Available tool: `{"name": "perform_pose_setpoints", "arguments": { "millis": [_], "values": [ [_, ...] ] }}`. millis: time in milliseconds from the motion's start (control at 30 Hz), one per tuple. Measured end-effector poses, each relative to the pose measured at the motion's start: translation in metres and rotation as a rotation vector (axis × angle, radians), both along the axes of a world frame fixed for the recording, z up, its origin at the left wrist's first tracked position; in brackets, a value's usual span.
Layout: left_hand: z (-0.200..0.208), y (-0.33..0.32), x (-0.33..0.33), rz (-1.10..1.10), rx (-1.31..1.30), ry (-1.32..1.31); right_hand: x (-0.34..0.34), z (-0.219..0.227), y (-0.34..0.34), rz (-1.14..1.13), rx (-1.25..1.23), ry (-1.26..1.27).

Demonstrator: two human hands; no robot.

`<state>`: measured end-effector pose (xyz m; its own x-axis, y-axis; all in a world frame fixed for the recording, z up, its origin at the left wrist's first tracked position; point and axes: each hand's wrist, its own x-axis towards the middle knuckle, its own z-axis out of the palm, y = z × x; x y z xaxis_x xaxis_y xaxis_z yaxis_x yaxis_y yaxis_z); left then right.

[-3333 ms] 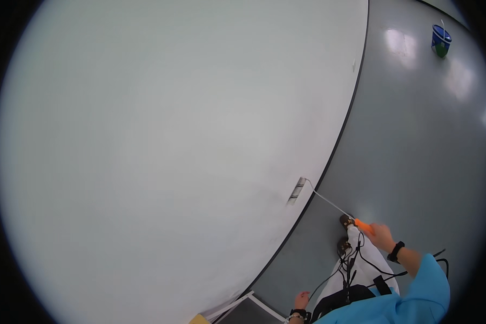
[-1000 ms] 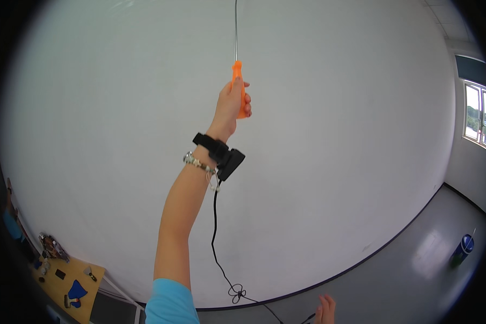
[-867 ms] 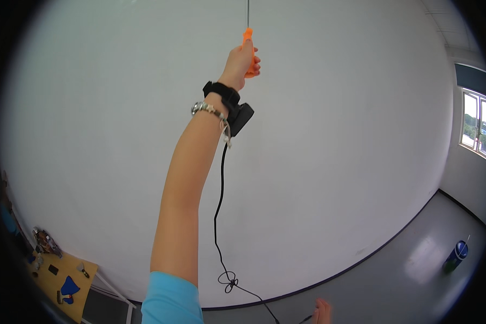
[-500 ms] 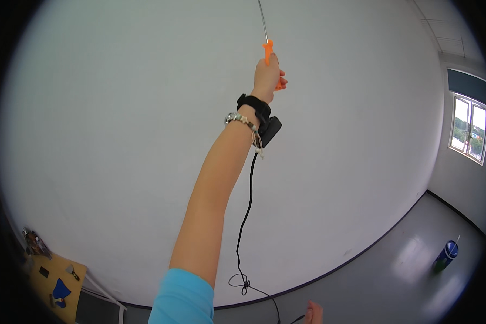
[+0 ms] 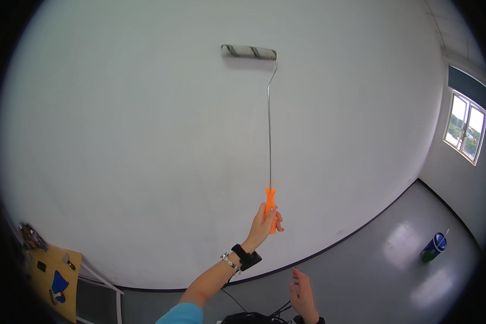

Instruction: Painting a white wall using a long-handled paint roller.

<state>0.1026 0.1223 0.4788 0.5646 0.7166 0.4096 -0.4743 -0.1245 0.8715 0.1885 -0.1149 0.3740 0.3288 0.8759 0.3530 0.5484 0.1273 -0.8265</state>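
Note:
My left hand (image 5: 261, 225) is wrapped round the orange handle of a paint roller (image 5: 270, 129). Its long thin metal rod runs upward from the grip. At the top, the pale roller sleeve with dark slanted stripes lies level against, or very close to, the white wall (image 5: 146, 135); contact is hard to tell. Low in the picture, my right hand (image 5: 303, 297) is held up with nothing in it, its fingers loosely bent and partly apart. A black strap with a box-like device (image 5: 247, 258) and a beaded bracelet sit on my left wrist.
A yellow table (image 5: 67, 264) at lower left bears a scraper (image 5: 68, 262), a blue piece (image 5: 59, 283) and other small items. On the grey floor at right stands a blue bucket (image 5: 433, 247) with a pale stick. Black cables (image 5: 278, 312) hang near me. A window (image 5: 464, 127) is far right.
My left hand has come down with the paint roller, so the roller's striped sleeve and whole rod now show. My right hand has risen further into view.

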Motion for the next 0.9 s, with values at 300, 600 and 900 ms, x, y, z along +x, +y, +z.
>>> {"name": "perform_pose_setpoints", "arguments": {
  "millis": [300, 600, 900],
  "values": [
    [-0.104, -0.064, -0.039, -0.212, -0.02, 0.34, -0.025, -0.002, 0.046, 0.164, -0.106, 0.162],
    [-0.157, -0.056, -0.086, -0.236, 0.125, 0.475, -0.04, -0.018, 0.076, 0.074, -0.16, 0.102],
    [-0.314, -0.043, -0.173, 0.1, -0.129, 0.846, -0.01, -0.057, 0.044, -0.024, -0.389, 0.224]
  ]
}}
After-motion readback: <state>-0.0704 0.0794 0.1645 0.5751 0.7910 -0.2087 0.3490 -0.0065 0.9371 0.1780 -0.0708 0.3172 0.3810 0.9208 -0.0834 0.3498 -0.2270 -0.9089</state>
